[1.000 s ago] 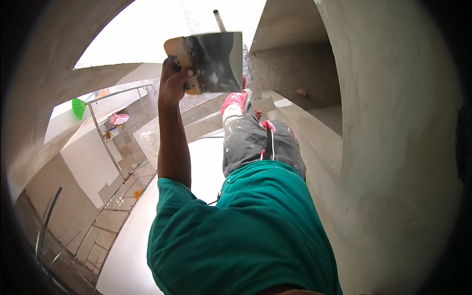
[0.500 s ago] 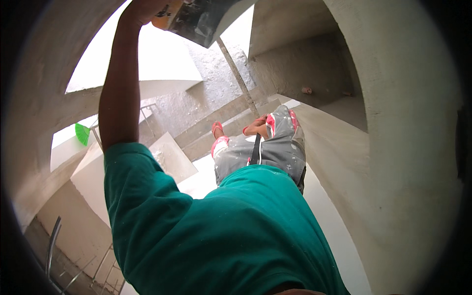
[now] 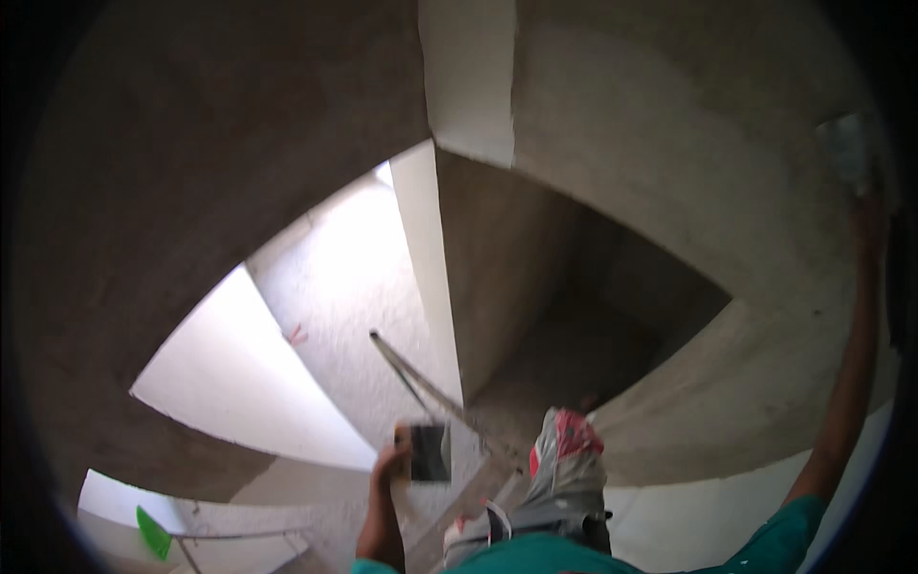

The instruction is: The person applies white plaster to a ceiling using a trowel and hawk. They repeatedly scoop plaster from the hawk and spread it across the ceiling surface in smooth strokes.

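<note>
Down in front of me my left hand (image 3: 387, 462) grips the tan edge of a wide putty blade (image 3: 430, 453), a dark rectangular plate. Its face is turned up and it is clear of the walls. Far out to the right, my right hand (image 3: 868, 212) is raised with its arm stretched, closed on a putty knife (image 3: 843, 148). That knife's broad pale blade lies against the grey plastered wall (image 3: 765, 191). Blur hides the fingers' exact grip and any putty on the blades.
A long pole (image 3: 421, 378) slants below, near my legs (image 3: 569, 459). A white panel (image 3: 258, 373) and a green fan-shaped broom head (image 3: 153, 533) are at left. A dark recess (image 3: 593, 297) opens ahead, under a pale vertical strip (image 3: 469, 81) on the wall.
My view has swung up to the walls. The left hand with its wide blade has come down from the upper edge. My right hand, unseen before, now appears with a putty knife at the right wall.
</note>
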`<state>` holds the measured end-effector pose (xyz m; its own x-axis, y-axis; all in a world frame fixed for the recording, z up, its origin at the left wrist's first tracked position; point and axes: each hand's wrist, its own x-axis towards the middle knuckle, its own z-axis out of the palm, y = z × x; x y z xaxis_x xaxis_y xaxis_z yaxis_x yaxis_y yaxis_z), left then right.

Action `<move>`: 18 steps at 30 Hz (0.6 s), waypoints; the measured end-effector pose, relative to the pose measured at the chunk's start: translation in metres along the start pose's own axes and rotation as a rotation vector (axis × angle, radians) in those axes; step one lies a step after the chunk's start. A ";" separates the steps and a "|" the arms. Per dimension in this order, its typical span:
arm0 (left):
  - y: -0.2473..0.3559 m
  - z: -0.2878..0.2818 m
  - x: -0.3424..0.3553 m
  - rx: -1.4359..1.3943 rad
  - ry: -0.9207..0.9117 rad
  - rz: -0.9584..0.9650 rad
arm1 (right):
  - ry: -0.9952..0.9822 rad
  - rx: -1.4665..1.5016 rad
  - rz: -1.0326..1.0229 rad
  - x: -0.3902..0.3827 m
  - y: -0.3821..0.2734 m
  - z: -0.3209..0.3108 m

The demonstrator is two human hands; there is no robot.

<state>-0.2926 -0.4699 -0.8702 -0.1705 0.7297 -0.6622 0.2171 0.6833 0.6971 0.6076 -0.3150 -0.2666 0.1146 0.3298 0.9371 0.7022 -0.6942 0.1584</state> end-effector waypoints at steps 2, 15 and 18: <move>-0.012 0.019 -0.058 -0.450 -0.046 -0.036 | 0.006 -0.009 0.044 -0.013 0.004 -0.012; -0.022 0.007 -0.172 -0.541 0.117 -0.011 | -0.551 0.230 0.009 -0.160 -0.099 -0.019; -0.048 0.007 -0.204 -0.721 0.182 0.034 | -1.062 0.840 -0.395 -0.400 -0.195 -0.010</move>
<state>-0.2616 -0.6517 -0.7709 -0.3447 0.7006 -0.6248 -0.4487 0.4617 0.7652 0.4178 -0.3184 -0.6690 0.0175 0.9903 0.1380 0.9727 0.0151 -0.2314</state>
